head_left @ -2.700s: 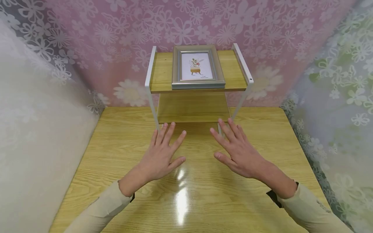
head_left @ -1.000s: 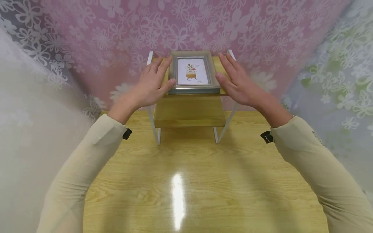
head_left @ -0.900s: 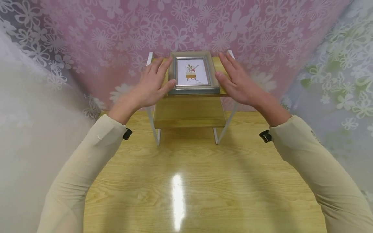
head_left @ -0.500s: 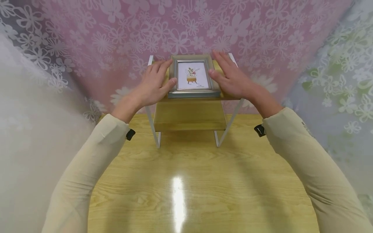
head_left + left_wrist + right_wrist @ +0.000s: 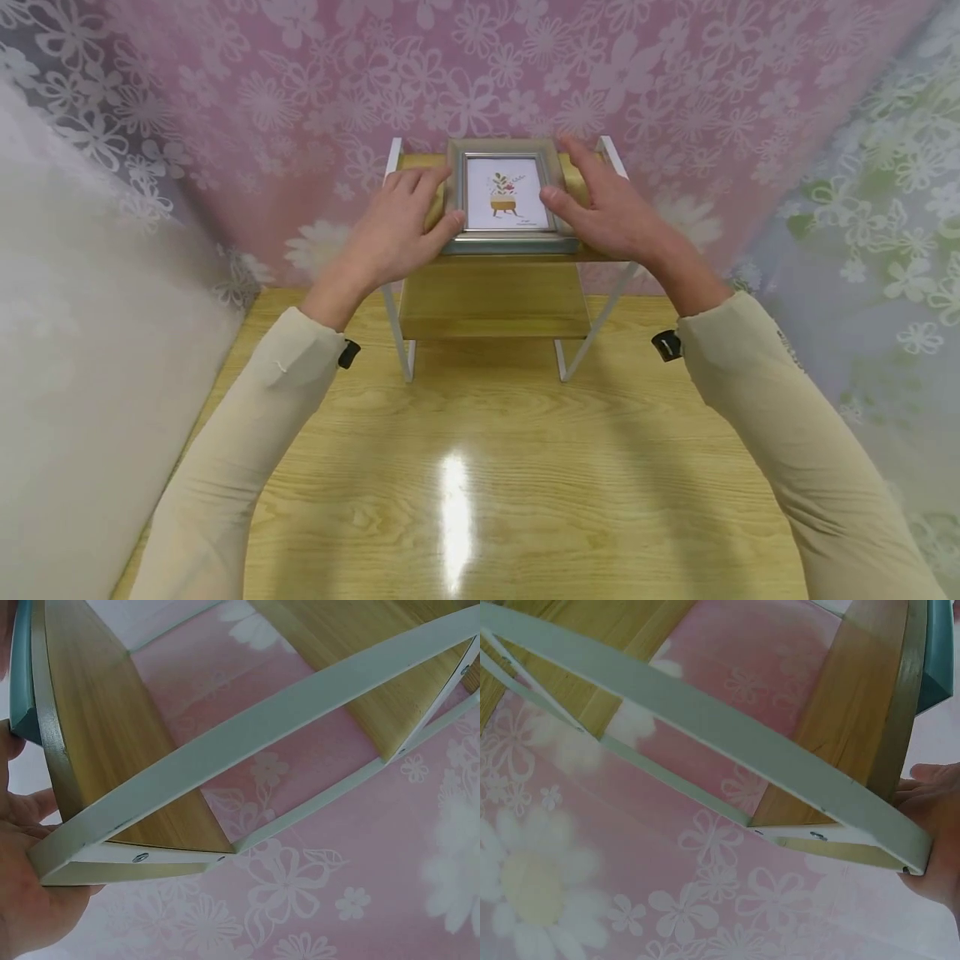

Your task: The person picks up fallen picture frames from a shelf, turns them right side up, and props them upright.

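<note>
A silver-beige picture frame point(image 5: 510, 243) with a plant-in-a-pot print lies on the top board of a small wooden shelf point(image 5: 495, 304) with white metal sides. At the frame's left side is my left hand point(image 5: 393, 225), fingers slightly bent, thumb at the front left corner. My right hand point(image 5: 611, 212) reaches along the other side, its thumb overlapping the frame's right edge and its forefinger pointing to the far corner. In the left wrist view the hand point(image 5: 30, 892) shows behind the white side rail point(image 5: 247, 739); the right wrist view has the hand point(image 5: 934, 817) behind the other rail point(image 5: 727, 731).
The shelf stands on a wood-grain table point(image 5: 525, 467) against a pink flowered backdrop point(image 5: 315, 108). A pale panel point(image 5: 97, 292) rises on the left, a flowered one point(image 5: 855, 275) on the right.
Both hands have moved forward from over the table to the frame's two sides. Lately the left fingers bend more and the right thumb has come in over the frame's edge.
</note>
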A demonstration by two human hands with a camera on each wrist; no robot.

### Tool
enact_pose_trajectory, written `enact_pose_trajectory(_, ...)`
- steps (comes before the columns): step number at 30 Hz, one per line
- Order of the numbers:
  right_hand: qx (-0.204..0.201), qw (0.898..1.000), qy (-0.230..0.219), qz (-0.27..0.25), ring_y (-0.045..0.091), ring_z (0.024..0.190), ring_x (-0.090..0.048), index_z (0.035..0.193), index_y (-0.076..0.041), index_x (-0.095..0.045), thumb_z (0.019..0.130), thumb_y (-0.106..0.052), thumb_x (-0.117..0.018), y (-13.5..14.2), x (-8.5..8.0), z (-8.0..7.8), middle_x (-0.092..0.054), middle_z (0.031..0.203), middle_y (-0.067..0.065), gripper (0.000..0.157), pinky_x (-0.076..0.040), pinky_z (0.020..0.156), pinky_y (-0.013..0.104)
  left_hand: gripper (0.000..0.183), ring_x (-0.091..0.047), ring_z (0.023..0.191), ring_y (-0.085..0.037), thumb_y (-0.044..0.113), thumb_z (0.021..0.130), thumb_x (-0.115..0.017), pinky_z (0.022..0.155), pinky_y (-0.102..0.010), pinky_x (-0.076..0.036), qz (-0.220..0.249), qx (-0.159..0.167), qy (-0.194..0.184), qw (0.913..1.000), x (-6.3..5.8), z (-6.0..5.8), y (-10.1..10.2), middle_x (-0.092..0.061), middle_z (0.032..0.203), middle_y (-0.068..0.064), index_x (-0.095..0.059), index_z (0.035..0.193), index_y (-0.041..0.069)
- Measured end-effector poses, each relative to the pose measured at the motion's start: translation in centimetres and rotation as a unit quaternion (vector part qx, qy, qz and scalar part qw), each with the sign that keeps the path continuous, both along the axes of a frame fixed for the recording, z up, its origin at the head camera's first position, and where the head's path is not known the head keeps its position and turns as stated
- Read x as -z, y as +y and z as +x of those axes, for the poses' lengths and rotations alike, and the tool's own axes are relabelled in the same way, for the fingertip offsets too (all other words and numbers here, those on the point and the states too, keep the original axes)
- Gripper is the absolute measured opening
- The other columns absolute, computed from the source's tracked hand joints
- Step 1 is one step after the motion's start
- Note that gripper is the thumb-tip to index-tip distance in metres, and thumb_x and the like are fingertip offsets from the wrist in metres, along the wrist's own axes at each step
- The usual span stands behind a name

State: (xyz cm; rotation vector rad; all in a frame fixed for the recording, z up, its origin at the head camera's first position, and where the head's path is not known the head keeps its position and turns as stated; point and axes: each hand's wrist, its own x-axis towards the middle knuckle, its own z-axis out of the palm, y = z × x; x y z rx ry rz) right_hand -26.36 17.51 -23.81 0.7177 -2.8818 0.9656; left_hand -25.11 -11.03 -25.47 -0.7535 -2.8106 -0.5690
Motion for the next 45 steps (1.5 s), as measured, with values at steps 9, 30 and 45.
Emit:
enact_pose_trajectory(9,0.012,1.000,-0.019,0.019,0.023,0.142,-0.017,0.154,-0.025,-0.006,0.091,-0.053,-0.051,-0.26,0.03,0.15,-0.018,0.156,0.002,0.082,-0.017,0.112,0.051,0.062,-0.030,0.136,-0.030,0.050,0.098,-0.035,0.111,-0.044,-0.024,-0.025,-0.002,0.001,0.9997,0.16,-0.14,0.22,-0.043,0.143,-0.011,-0.038,0.144,0.010)
enact_pose_trajectory(30,-0.001,0.997,-0.054,0.046,0.029,0.133,-0.037,0.153,-0.014,-0.011,0.092,-0.045,-0.053,-0.30,0.11,0.07,-0.032,0.150,0.015,0.079,-0.032,0.105,0.048,0.053,-0.032,0.137,-0.027,0.049,0.099,-0.033,0.109,-0.047,-0.027,-0.023,-0.013,-0.009,0.9996,0.17,0.14,-0.05,-0.055,0.135,-0.003,-0.044,0.142,0.020)
enact_pose_trajectory(45,0.002,0.999,-0.053,0.014,0.031,0.137,-0.031,0.153,-0.018,-0.006,0.091,-0.040,-0.056,0.14,0.01,0.24,-0.028,0.151,0.016,0.082,-0.027,0.107,0.053,0.058,-0.036,0.134,-0.030,0.051,0.098,-0.033,0.105,-0.053,-0.031,-0.011,0.004,-0.003,0.9999,0.09,0.11,0.08,-0.053,0.136,-0.010,-0.030,0.149,0.024)
